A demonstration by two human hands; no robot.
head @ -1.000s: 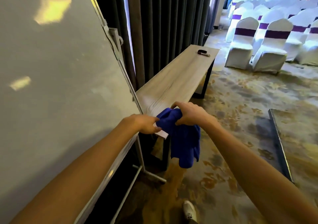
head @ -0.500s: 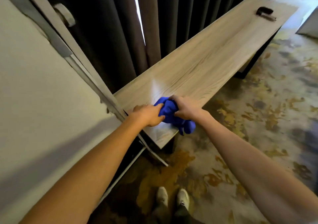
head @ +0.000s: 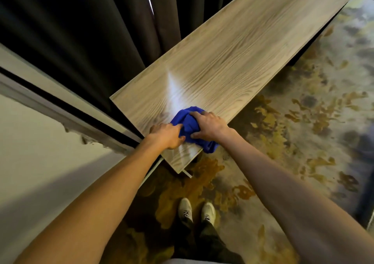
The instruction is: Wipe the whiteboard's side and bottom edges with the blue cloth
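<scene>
Bunching the blue cloth (head: 189,125) was what I caught both hands doing: a second earlier it had hung loose below the fingers, clear of the table, and now it sat gathered into a wad on the near corner of the wooden table (head: 232,61), one fold spilling over the front edge. My view had dropped too, from the room ahead to straight down over the tabletop and the shoes (head: 196,211) on the carpet (head: 303,122). The left hand (head: 167,135) had its fingers curled shut on the cloth's left side, and the right hand (head: 209,125) was clamped over the top and right of it, thumb pressed into the fabric. The whiteboard (head: 30,152) stood at my left, its side frame (head: 66,120) running down to just beside the left wrist, with chipped white along it. No cloth touched that frame, so I judged the wiping itself not begun; the folding read to me as preparation, making a firm pad to run along the side edge and then the bottom one.
</scene>
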